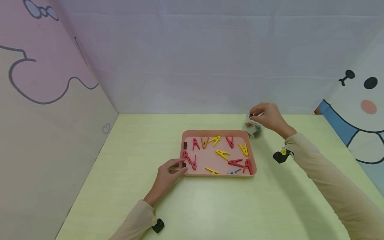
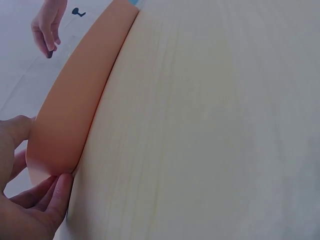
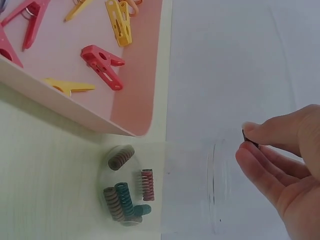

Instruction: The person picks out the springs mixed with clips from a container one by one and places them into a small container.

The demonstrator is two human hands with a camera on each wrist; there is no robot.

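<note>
My left hand [image 1: 169, 175] grips the pink tray [image 1: 217, 175] at its near left corner, thumb at the rim and fingers against the outer side. Beyond the tray, my right hand [image 1: 270, 118] pinches a small dark brown spring [image 3: 248, 139] between thumb and fingers, which hide most of it. That hand is right by the mouth of a clear jar [image 3: 214, 185], past the tray's far right corner. Inside the jar lie several springs, including a red spring [image 3: 147, 185] and a green spring [image 3: 124, 199]. Two dark springs, one the far spring [image 1: 185, 145], lie along the tray's left side.
Plastic clothespins are scattered in the tray: several red clothespins [image 1: 230, 142], several yellow clothespins [image 1: 222, 154], an orange clothespin [image 1: 204, 142] and a grey clothespin [image 1: 234, 171]. Behind the jar, a pale wall [image 1: 192, 66] meets the back edge of the light wooden table [image 1: 144, 140].
</note>
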